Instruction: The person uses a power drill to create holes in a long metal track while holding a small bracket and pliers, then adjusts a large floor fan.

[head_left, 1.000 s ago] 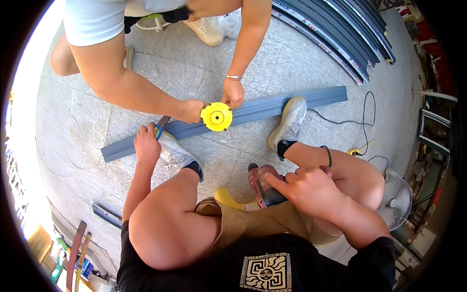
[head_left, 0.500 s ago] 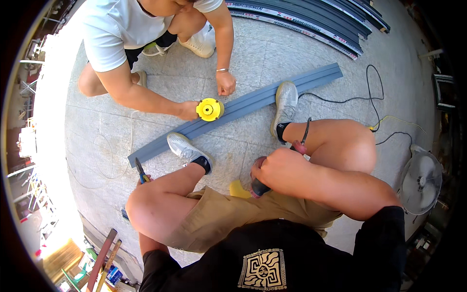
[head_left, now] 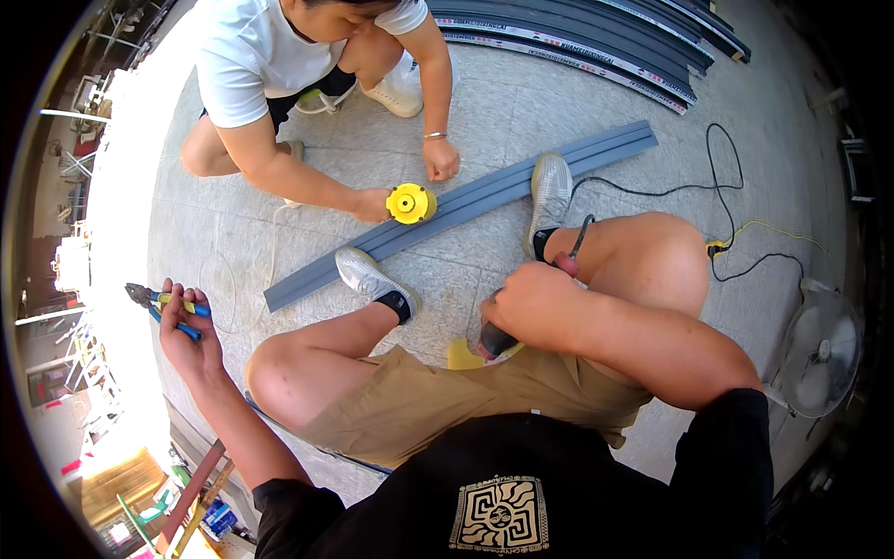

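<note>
My left hand (head_left: 197,352) is raised beyond my left knee. Its fingers are closed around the handles of a pair of pliers (head_left: 142,295) with blue and yellow grips, jaws pointing away to the left. In front of my lap, my right hand (head_left: 533,300) grips a dark corded power tool (head_left: 497,339), partly hidden by the hand. A yellow piece (head_left: 461,355) shows beside the tool's lower end. Both my shoes rest on a long grey metal profile (head_left: 494,197) lying diagonally across the floor. A co-worker's hand holds a yellow round-topped tool (head_left: 411,203) over that profile.
Opposite me squats a co-worker in a white shirt (head_left: 247,70). Dark profiles (head_left: 568,47) are stacked at the far right. A black cable (head_left: 652,192) runs over the floor to the right, near a fan (head_left: 819,349). A pale thin hose (head_left: 272,265) lies at left.
My left hand has come up and out to the left with the pliers, from behind my left knee. My right hand stays in front of my lap. The view has shifted slightly.
</note>
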A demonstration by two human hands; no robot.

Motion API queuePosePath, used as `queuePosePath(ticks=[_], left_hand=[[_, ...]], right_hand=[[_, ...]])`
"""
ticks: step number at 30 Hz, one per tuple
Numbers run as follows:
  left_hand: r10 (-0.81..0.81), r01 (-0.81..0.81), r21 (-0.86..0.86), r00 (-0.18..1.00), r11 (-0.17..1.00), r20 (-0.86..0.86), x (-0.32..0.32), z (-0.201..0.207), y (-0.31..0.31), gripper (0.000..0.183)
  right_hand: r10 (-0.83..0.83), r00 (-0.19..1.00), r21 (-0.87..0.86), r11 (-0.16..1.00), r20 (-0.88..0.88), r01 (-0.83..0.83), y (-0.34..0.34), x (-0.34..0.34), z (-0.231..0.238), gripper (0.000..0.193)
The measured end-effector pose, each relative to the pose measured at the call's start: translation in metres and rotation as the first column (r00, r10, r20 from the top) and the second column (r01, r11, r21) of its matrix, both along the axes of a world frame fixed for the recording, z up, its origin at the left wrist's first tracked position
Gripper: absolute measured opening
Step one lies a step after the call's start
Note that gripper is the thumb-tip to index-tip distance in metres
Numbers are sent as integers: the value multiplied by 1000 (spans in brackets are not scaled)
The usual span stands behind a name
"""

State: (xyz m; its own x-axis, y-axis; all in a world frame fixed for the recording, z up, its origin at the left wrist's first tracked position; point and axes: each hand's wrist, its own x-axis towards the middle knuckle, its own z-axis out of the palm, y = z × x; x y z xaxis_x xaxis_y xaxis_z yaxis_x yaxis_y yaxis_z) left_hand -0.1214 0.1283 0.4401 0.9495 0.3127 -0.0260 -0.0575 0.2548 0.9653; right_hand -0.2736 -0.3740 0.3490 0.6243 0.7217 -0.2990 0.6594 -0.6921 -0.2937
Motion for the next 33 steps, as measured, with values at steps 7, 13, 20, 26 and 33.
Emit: queuePosePath(ticks=[7, 13, 20, 26, 33], left_hand=[[-141, 140, -408, 990, 902, 28, -7, -6, -71, 37], [-117, -64, -673, 968, 737, -221, -1, -39, -43, 31], [-55, -50, -554, 984, 831, -171, -16, -41, -51, 33], [-81, -44, -571, 978, 820, -191, -19, -41, -49, 34], [-79, -57, -583, 976, 811, -205, -24, -35, -65, 39]], right_hand=[[-5, 1000, -69, 998, -11, 4, 3, 3, -3, 20], [-1, 1000, -64, 998, -22, 0, 2, 3, -9, 20], [-85, 995, -78, 994, -56, 81, 12, 0, -6, 12], [-70, 995, -15, 997, -69, 69, 13, 6, 0, 18], [-74, 997, 17, 997, -32, 75, 13, 6, -8, 18]])
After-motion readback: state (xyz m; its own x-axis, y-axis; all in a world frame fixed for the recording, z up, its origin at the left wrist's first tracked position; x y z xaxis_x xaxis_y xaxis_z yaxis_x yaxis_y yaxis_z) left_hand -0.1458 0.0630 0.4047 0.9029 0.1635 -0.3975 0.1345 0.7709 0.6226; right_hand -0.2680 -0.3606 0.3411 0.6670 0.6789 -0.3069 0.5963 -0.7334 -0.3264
